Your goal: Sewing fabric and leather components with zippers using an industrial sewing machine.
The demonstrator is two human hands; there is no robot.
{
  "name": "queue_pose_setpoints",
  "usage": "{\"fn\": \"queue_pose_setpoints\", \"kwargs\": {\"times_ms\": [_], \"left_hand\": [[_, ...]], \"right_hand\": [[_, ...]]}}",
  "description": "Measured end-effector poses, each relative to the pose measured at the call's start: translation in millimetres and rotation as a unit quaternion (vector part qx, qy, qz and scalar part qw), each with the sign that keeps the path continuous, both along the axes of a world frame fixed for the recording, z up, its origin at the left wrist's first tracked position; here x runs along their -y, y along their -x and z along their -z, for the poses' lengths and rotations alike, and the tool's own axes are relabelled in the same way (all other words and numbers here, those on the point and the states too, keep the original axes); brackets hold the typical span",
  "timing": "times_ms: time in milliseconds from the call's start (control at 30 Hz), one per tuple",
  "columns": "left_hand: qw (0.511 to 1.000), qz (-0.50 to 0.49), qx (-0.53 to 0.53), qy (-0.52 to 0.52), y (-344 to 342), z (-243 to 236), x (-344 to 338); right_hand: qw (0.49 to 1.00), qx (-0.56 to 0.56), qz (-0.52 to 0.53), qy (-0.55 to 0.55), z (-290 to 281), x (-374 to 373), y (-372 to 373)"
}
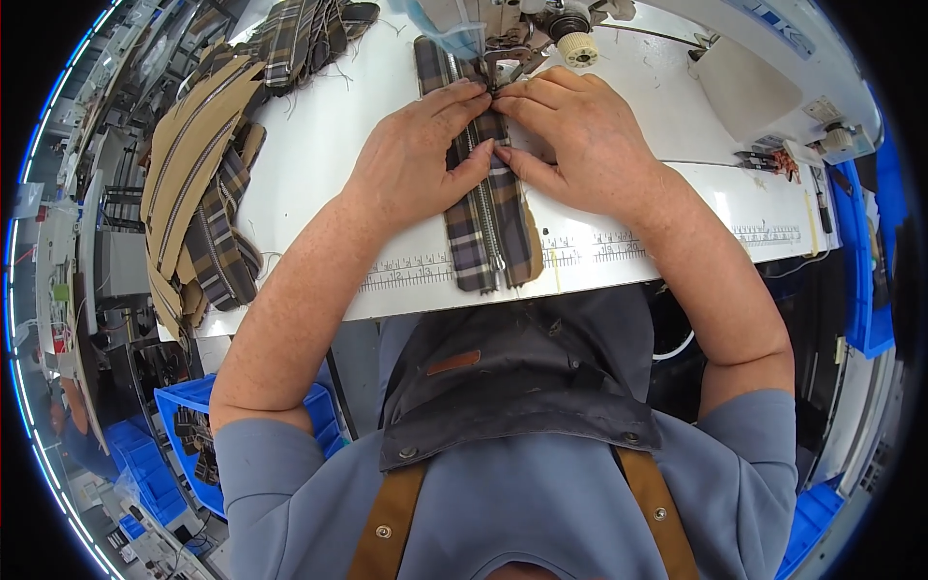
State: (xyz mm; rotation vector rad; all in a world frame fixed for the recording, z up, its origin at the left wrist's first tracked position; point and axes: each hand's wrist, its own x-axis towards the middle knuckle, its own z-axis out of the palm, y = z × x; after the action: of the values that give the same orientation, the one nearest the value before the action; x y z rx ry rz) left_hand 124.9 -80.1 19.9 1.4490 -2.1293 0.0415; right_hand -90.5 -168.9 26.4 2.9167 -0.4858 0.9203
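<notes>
A plaid fabric strip with a metal zipper (466, 236) lies lengthwise under the head of a sewing machine (512, 39). Its near end reaches the table's front edge, and a brown backing shows along its right side. My left hand (411, 150) rests on the strip's left side, fingers stretched toward the needle area and thumb on the zipper. From the right, my right hand (585, 135) presses on the strip, fingertips close beside the presser foot and thumb apart from them, near the left thumb. The needle tip and the fabric right under the fingertips are hidden.
Plaid and tan zipper strips (198, 155) are heaped at the left of the white table (319, 116). More plaid pieces (300, 43) with loose threads lie behind. A printed ruler (425, 269) runs along the front edge. Blue bins (184, 396) stand below left; small tools (764, 161) lie right.
</notes>
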Motion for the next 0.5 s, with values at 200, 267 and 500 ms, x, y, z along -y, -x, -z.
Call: {"fn": "queue_pose_setpoints", "kwargs": {"times_ms": [200,267,500], "left_hand": [[0.999,0.002,-0.031,-0.025,0.9,-2.7,-0.2],[0.999,-0.003,-0.030,-0.027,1.3,-3.5,-0.9],[0.999,-0.013,-0.035,-0.026,1.0,-3.7,0.8]], "right_hand": [[1.000,-0.008,0.004,-0.013,-0.4,0.8,-0.7],[1.000,-0.008,0.007,-0.010,-0.3,0.5,-1.2],[1.000,-0.004,0.012,-0.012,-2.2,-1.6,-0.7]]}}
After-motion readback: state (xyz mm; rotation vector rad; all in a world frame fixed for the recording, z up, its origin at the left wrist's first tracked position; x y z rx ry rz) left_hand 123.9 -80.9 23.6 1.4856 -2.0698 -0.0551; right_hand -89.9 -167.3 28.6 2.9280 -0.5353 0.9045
